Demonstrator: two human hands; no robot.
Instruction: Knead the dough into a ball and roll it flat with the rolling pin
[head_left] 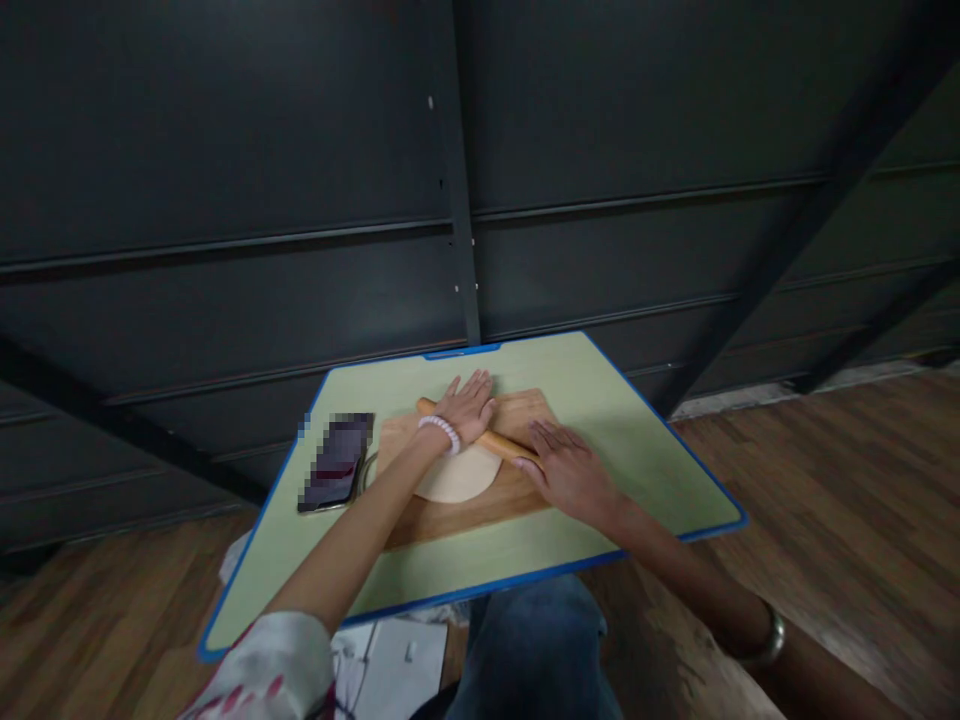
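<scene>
A wooden rolling pin lies slantwise across a round, flat sheet of pale dough. My left hand presses flat on the pin's far-left part, fingers stretched and spread. Under my right hand goes the pin's near-right end; the fingers reach forward and the thumb is apart from them. The dough rests on a wooden board, and the hands and pin cover part of it.
A small table with a pale green top and blue edge carries the board. Left of the board lies a phone, partly pixelated. A dark panelled wall rises behind the table. White items sit below its front edge, beside my knee.
</scene>
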